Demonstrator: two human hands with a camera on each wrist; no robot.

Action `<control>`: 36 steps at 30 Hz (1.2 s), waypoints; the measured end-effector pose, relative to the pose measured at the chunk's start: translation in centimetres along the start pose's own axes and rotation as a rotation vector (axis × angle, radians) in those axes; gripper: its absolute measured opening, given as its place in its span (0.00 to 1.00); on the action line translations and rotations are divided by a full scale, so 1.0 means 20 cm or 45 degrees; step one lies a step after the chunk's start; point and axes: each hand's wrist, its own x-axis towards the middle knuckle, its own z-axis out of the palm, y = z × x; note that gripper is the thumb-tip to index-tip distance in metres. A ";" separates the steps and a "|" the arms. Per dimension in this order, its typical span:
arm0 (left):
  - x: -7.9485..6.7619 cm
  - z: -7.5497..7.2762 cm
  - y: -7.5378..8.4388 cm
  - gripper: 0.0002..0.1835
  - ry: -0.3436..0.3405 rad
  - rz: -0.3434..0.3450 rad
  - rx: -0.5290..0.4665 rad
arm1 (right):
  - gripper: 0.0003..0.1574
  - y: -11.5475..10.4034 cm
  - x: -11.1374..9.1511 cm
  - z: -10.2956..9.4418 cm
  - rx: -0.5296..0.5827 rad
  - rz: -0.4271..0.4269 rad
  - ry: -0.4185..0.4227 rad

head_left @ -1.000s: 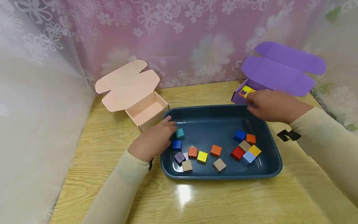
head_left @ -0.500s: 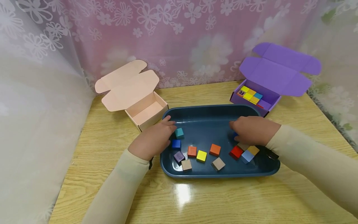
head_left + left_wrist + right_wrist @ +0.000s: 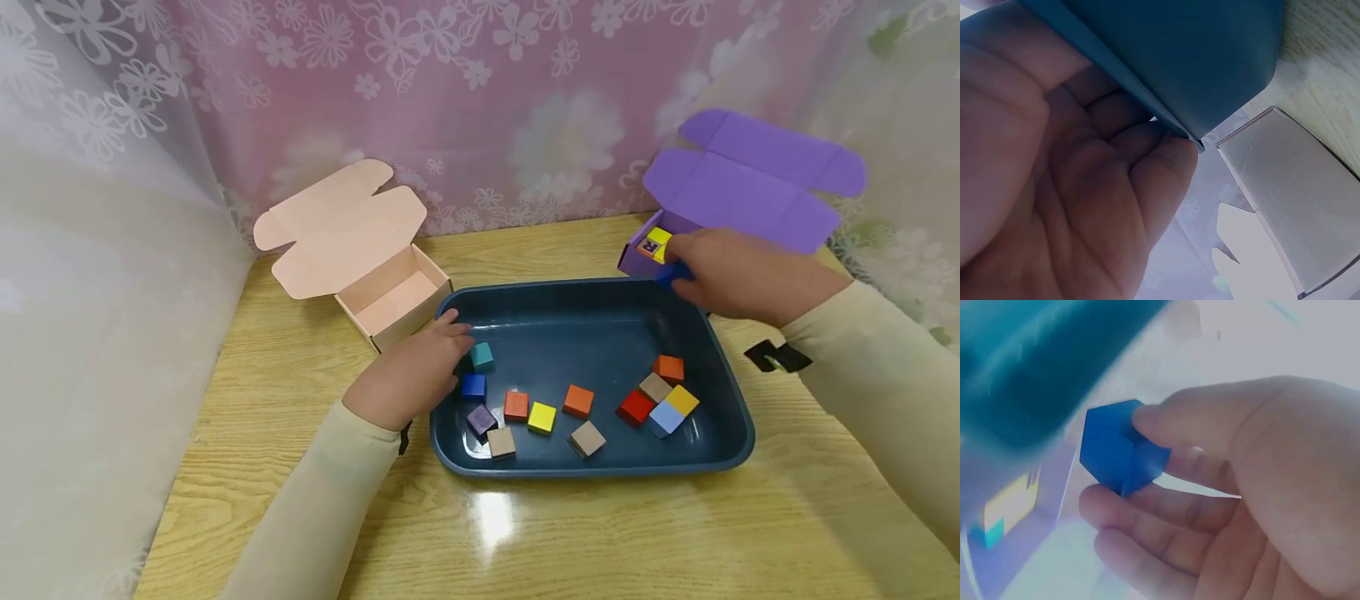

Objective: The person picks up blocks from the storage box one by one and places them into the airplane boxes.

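My right hand [image 3: 738, 271] pinches a blue wooden block [image 3: 1110, 447] between thumb and fingertips. It is held over the back right of the dark blue tray [image 3: 562, 300], beside the purple box [image 3: 637, 265]. Inside that box, yellow blocks and a block marked R [image 3: 649, 246] show; my hand hides the rest. My left hand [image 3: 411, 371] grips the tray's left rim, its fingers bent over the edge in the left wrist view. Loose blocks lie in the tray, among them a teal block [image 3: 482, 357], a red block [image 3: 636, 407] and a light blue block [image 3: 666, 418].
A peach box [image 3: 393, 300] with its lid open stands behind the tray's left end. The purple lid [image 3: 750, 183] leans back beyond my right hand. Floral curtains [image 3: 480, 108] surround the wooden table [image 3: 315, 358] at the back and sides.
My right hand dipped into the tray, took the blue block from beside the orange one, and carried it back and right to the purple box. My left hand stayed on the rim.
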 end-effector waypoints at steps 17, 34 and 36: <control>0.01 0.00 -0.01 0.30 -0.047 -0.022 0.008 | 0.17 0.45 0.13 0.14 -0.038 0.142 -0.300; 0.01 -0.01 -0.01 0.29 -0.052 -0.013 -0.009 | 0.24 0.34 0.10 0.13 -0.002 0.163 -0.215; 0.01 -0.01 -0.01 0.29 -0.048 -0.010 -0.014 | 0.25 0.26 0.06 0.10 -0.058 0.130 -0.145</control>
